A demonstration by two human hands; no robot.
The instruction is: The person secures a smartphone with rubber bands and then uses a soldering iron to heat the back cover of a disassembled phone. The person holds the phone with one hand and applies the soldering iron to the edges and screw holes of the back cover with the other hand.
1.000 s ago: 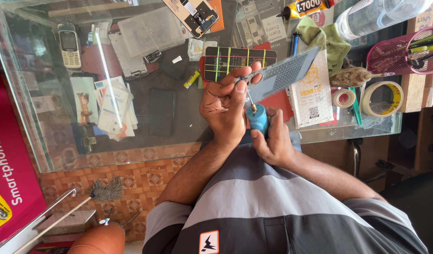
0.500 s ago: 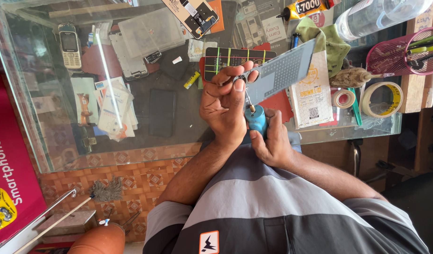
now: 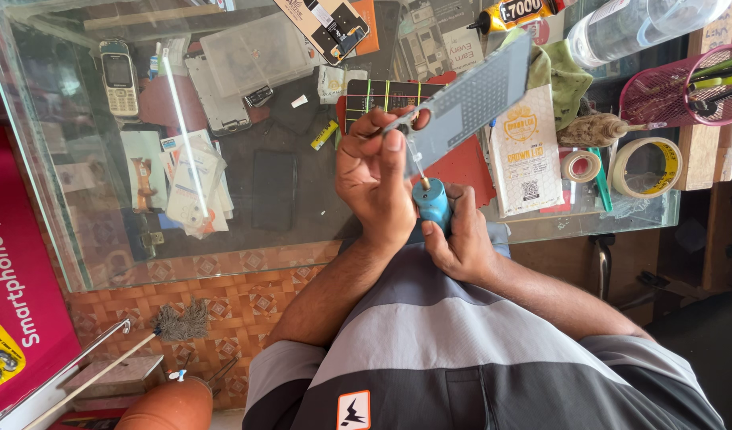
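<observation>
Blue screwdriver (image 3: 433, 203) sits gripped in your right hand (image 3: 461, 239), just above the glass counter's (image 3: 246, 239) near edge, while your left hand (image 3: 378, 179) pinches a grey flat panel (image 3: 473, 99) against its tip.

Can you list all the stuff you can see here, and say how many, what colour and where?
grey panel: one, grey, tilted, held up over the glass
screwdriver: one, blue handle, tip on the panel
glass counter: one, clear, across the view
keypad phone: one, silver, far left, under the glass
tape rolls: two, cream, right on the counter
mesh cup: one, pink, far right, pens inside
glue tube: one, yellow and black, top
bottle: one, clear, top right
cloth: one, green, beside the panel
brush: one, grey, floor below
left hand: holds the panel
right hand: grips the screwdriver
</observation>
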